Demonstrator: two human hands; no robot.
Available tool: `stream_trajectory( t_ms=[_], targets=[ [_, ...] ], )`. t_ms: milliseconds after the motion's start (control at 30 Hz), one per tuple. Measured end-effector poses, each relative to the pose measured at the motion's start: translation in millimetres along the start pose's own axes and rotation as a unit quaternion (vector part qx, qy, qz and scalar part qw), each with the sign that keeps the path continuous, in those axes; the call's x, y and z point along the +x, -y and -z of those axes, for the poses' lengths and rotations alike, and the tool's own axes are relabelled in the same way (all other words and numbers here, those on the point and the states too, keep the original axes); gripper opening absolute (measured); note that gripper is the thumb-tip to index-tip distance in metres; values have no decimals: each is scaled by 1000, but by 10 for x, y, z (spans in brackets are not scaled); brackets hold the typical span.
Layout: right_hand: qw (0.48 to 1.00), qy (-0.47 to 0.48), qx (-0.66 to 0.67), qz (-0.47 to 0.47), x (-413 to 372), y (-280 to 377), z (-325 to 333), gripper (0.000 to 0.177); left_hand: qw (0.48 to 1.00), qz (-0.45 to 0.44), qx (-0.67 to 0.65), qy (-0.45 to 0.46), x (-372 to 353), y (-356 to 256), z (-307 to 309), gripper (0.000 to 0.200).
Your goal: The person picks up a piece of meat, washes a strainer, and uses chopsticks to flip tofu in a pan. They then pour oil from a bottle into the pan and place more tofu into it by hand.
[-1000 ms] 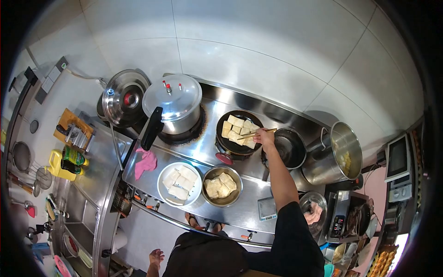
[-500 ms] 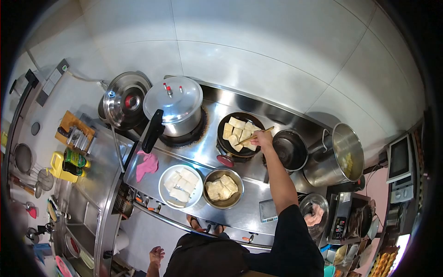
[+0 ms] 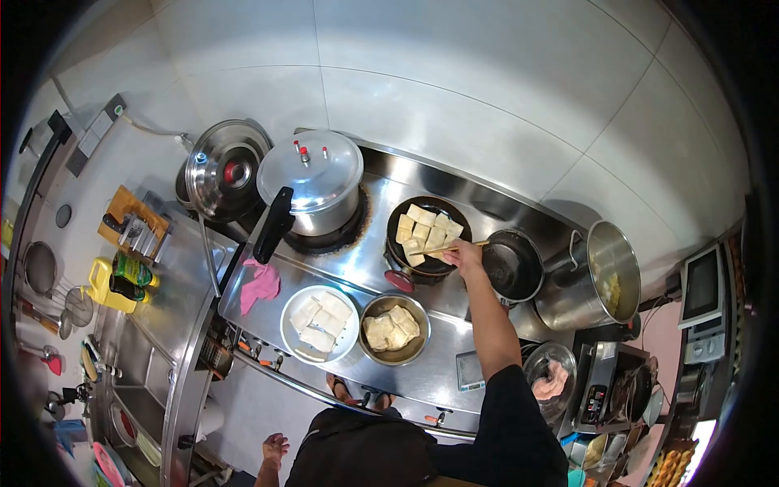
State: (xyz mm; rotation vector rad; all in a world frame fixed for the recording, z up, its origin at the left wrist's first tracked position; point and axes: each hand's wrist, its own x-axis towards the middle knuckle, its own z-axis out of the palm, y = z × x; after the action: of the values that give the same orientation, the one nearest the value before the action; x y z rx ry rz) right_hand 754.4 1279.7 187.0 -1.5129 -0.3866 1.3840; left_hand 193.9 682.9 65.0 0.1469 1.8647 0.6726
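Wooden chopsticks (image 3: 436,251), a single pair, are pinched in your right hand (image 3: 464,254), which is closed around their rear end over the near right rim of the black round frying pan (image 3: 395,261). Their long axis runs from your hand leftward and slightly toward you, with the tips down among the pale tofu squares (image 3: 426,230) and the butt ends sticking out past your knuckles to the right. The tofu lies to the left of your hand and a little beyond it, packed edge to edge in one layer in the pan; I count about seven pieces, though the closest ones overlap and are hard to separate.

Your right hand is by far the nearer one. Your left hand (image 3: 276,449) hangs low beside your body, well apart from the stainless steel desk (image 3: 442,321), fingers loosely spread and holding nothing.

On the desk in front of the pan stand one white round plate (image 3: 290,343) with roughly five raw white slabs and one steel bowl (image 3: 367,347) of browned pieces, touching side by side. One empty dark wok (image 3: 513,265) sits just right of your hand.
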Motion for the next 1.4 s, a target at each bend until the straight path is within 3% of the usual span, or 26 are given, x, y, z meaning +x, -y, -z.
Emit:
stream_trajectory(
  t_ms=[233,567,800,1033,1200,1300,1367,1400],
  targets=[
    [998,18,24,-46,-4,163,249,19,1000,7,-14,5,6,6,-67,26],
    [988,82,-121,-44,-1491,550,534,18,999,22,6,30,25,60,-229,23],
    [982,99,-142,-76,-1587,-143,193,21,999,-9,15,44,180,-90,-203,25],
    [992,79,-84,-50,-1663,-1392,35,28,999,-21,-17,46,71,-146,-194,29],
    [987,86,-119,-71,-1873,-1273,313,28,999,21,12,27,-33,-28,-155,27],
    [993,22,-108,45,-1801,-686,429,24,999,36,10,40,46,137,-112,26],
    [972,-21,-108,206,-1564,-293,463,24,998,43,0,43,35,121,-103,26],
    [964,-41,-109,239,-1407,-119,456,25,998,39,6,41,36,87,-118,26]
  ],
)
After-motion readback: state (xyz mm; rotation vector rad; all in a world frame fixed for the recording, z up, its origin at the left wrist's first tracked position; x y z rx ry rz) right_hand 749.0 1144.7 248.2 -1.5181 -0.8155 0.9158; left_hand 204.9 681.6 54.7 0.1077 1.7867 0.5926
